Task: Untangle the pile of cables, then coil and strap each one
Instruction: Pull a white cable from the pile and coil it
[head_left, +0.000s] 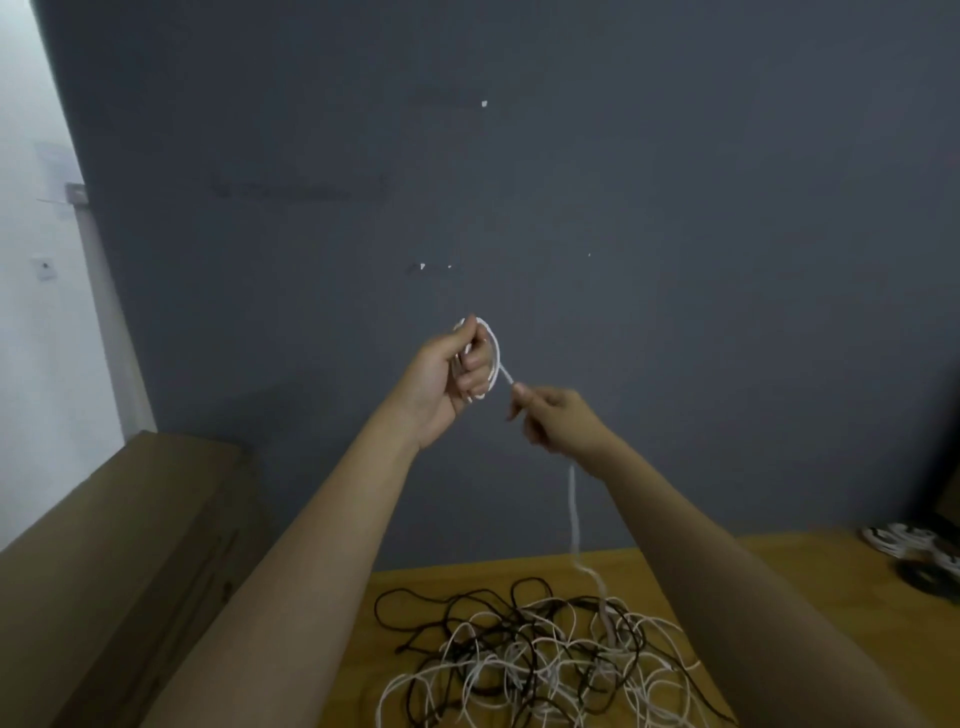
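A thin white cable (496, 353) is raised in front of the dark grey wall (571, 182), just above the middle of the view. Part of it is wound into a small coil around the fingers of the left hand (449, 379), whose fingers are curled round the loops with the palm turned toward the camera. From the coil's 5 o'clock side a short taut stretch of the same cable runs to the right hand (558, 415), which pinches it between thumb and forefinger, the other fingers curled in. The two hands are near each other but apart, the right one at about 4 o'clock from the left.

Below the right hand the white cable hangs down slack and drops into the tangled pile of white and dark brown cables (545, 654), which lies on the yellow wooden surface (727, 571) at 6 o'clock in the view, between the two forearms. White and dark strands cross over one another throughout the pile; single cables cannot be told apart within it.

At 4 o'clock, near the right edge of the surface, lie several coiled cables in black and white (904, 540), partly cut off by the frame. At 8 o'clock a long brown cardboard box (119, 545) stands beside the surface against the wall. At 9 o'clock a pale white wall (36, 338) adjoins the grey one.
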